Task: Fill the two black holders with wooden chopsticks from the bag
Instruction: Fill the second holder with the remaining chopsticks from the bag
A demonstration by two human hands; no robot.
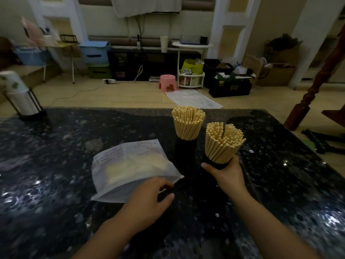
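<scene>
Two black holders packed with wooden chopsticks stand on the dark speckled counter (56, 165). The far holder (185, 146) carries a fanned bundle of chopsticks (187, 122). My right hand (226, 172) grips the near holder (217, 164), whose chopsticks (223, 142) spread upward with a gap in the middle. The white plastic bag (130, 165) lies flat to the left, with pale chopsticks faintly visible inside. My left hand (149, 200) rests by the bag's near right corner, fingers loosely curled; whether it pinches the bag's edge is unclear.
A stack of paper cups in a black wire stand (20, 98) is at the counter's far left. Beyond the counter are a pink stool (167, 82), boxes, shelves and a wooden post (315, 86) on the right.
</scene>
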